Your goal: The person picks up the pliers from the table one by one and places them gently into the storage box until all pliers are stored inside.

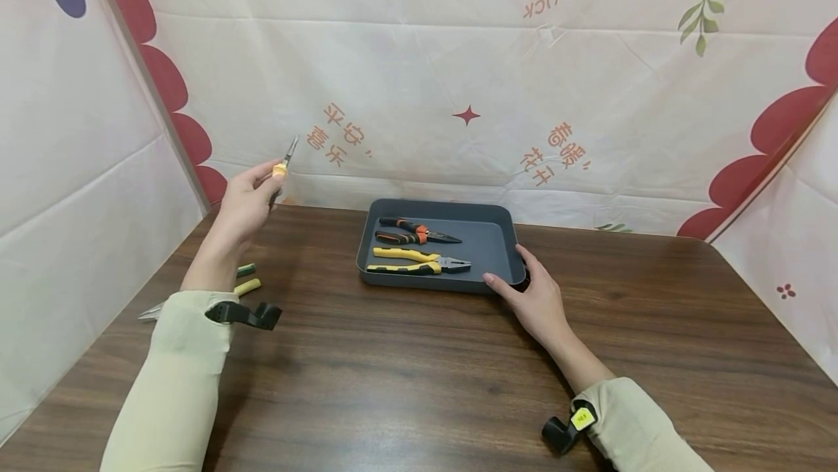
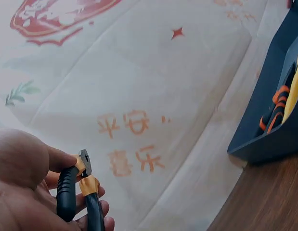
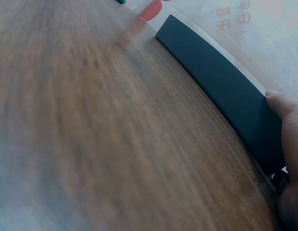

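My left hand (image 1: 245, 199) is raised over the table's far left and holds small pliers (image 2: 84, 187) with black and yellow-orange handles. Their metal tip points up and away, and the handles stand apart in the left wrist view. My right hand (image 1: 540, 301) grips the near right corner of a dark grey tray (image 1: 452, 286), thumb at the front rim and fingers along the right side. Inside the tray lie long-nose pliers (image 1: 419, 234) with black and orange handles, and nearer me combination pliers (image 1: 419, 262) with yellow and black handles.
On the wooden table (image 1: 393, 370), left, a tool with one green and one yellow handle (image 1: 247, 287) lies partly hidden behind my left forearm. A metal tip (image 1: 150, 312) shows on the arm's other side. A printed white cloth (image 1: 419, 79) hangs behind the table.
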Available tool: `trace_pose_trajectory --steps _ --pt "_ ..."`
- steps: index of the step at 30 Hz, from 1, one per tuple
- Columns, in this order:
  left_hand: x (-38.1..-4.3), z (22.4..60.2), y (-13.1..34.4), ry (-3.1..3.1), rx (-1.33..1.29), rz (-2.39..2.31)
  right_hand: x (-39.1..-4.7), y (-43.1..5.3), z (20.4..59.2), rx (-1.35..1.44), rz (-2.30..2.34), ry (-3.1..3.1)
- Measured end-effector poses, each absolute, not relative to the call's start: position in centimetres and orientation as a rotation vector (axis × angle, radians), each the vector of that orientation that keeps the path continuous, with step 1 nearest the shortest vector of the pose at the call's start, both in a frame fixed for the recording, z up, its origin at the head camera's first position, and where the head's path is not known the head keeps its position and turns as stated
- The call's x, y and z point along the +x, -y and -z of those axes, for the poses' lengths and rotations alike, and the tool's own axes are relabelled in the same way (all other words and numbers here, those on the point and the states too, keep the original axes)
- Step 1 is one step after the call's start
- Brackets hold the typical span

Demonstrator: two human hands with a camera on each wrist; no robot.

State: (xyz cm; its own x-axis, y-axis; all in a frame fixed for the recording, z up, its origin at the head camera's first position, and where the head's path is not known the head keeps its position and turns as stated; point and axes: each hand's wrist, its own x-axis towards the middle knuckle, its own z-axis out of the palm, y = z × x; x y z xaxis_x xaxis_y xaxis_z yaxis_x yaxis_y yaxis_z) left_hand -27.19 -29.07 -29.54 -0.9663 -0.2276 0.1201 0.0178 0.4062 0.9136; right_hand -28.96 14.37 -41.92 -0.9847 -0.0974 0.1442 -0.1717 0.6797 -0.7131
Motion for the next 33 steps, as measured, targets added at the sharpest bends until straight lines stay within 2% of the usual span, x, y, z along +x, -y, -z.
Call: trace_pose_trajectory --steps 9,21,33 --pt "-27.1 29.3 27.4 2.466 0.030 1.667 -28.8 -14.4 41.9 0.215 -1.204 2.801" --pt "-27.1 29.7 25.2 2.550 -0.048 1.674 -28.9 -14.1 42.3 0.231 -1.214 2.798" --pt "-28.1 29.7 23.1 2.605 -0.181 1.520 -29.0 -14.3 41.9 0.232 -1.207 2.789"
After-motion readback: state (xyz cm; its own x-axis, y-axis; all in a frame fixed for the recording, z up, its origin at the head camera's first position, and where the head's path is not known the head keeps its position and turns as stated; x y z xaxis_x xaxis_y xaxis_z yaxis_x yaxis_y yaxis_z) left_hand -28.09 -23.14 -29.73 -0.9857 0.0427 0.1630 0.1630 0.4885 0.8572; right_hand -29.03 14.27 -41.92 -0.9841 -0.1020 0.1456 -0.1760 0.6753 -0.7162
